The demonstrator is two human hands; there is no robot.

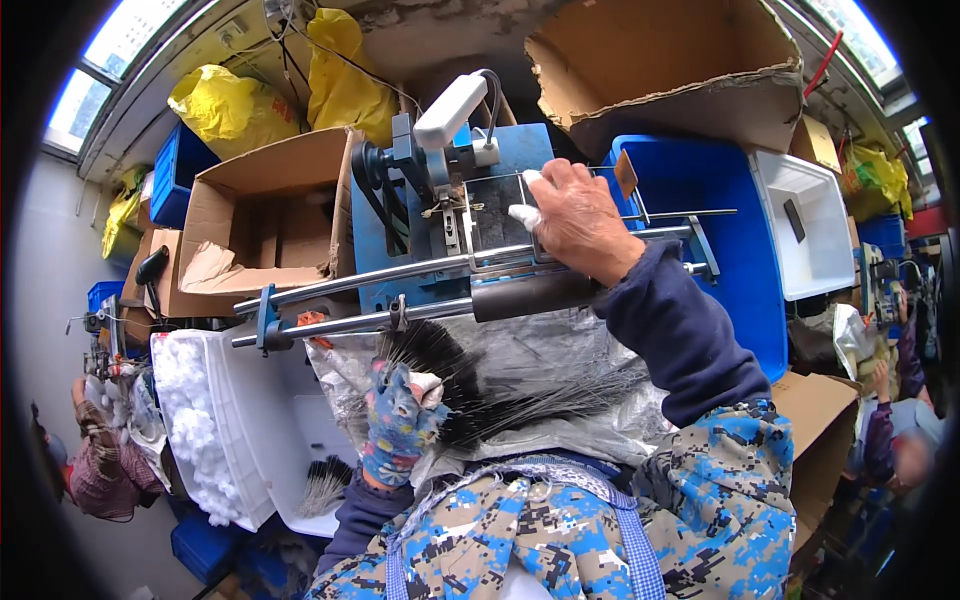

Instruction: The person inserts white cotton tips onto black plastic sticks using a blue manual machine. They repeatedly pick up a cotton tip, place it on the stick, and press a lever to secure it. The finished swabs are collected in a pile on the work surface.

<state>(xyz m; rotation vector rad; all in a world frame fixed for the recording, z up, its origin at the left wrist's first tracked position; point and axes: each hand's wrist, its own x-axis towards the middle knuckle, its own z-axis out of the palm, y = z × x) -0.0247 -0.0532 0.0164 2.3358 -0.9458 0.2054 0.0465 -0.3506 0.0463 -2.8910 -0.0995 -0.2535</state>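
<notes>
My right hand (578, 215), with white tape on its thumb and a fingertip, is closed over the metal frame (497, 262) of a sliding carriage on the bench machine. Below it, a dark grey cylinder (530, 292) sits on one of two steel rails (345, 325). My left hand (398, 415), in a colourful patterned glove with its fingertips bare or wrapped, is closed at thin wire-stemmed brushes (430, 350) with black bristles; how many it grips is hidden. More such brushes (540, 395) lie across the silvery plastic sheet (540, 345) over my lap.
Left of the machine stand a cardboard box (265, 215) and white tubs, one with white fluffy material (190, 420), another with some brushes (325, 485). To the right are a blue bin (735, 330) and white tray (825, 235). Other people (105, 455) work at both sides.
</notes>
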